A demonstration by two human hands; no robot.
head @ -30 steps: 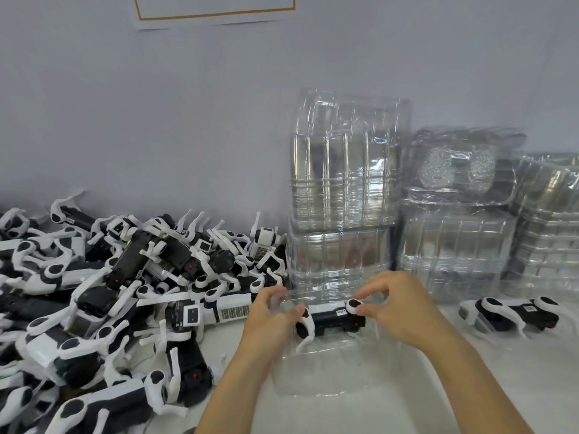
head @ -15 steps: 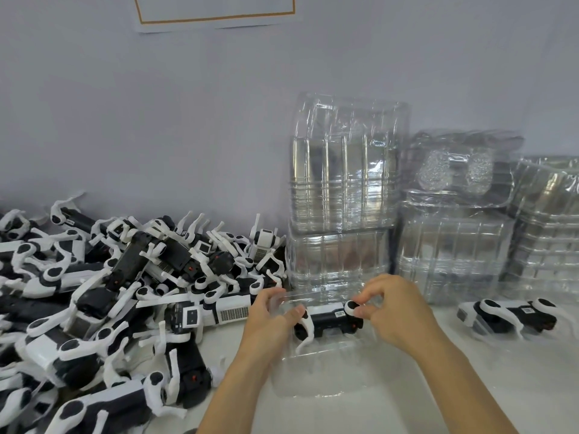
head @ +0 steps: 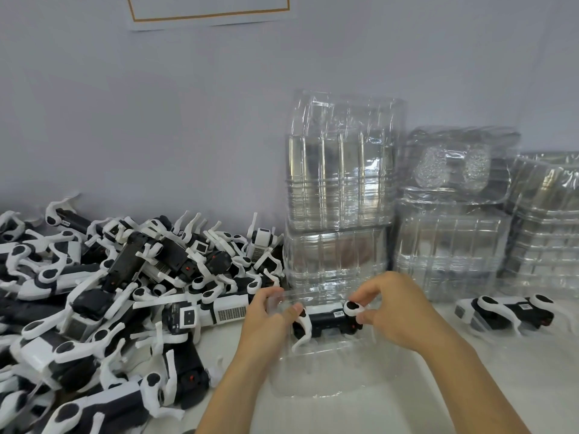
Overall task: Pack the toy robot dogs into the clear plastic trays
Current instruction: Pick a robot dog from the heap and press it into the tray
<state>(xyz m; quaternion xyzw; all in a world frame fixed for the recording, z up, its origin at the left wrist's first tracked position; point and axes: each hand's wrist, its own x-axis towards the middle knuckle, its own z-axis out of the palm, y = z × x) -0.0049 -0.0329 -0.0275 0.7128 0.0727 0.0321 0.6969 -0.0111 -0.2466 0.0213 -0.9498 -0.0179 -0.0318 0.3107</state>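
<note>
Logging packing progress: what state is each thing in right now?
Dog: lying on its side in the tray, gripped at both ends.
Tray: open, flat on the table.
Left hand: grip on dog's end.
Right hand: pinching a leg joint.
Pile: loose, unpacked.
Stacks: empty, nested.
Right dog: lying on its side.

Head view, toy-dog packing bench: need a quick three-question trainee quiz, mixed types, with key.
1. True or false: the left hand holds the near-left edge of the clear tray on the table.
2. Multiple choice: the right hand pinches which part of the toy dog in the tray? A) a black-and-white hip joint at its right end; B) a leg at its left end; C) the labelled top.
3. Fill in: the pile of unpacked dogs lies to the person's ____.

Key: 1 true; 2 A; 3 left.
</note>
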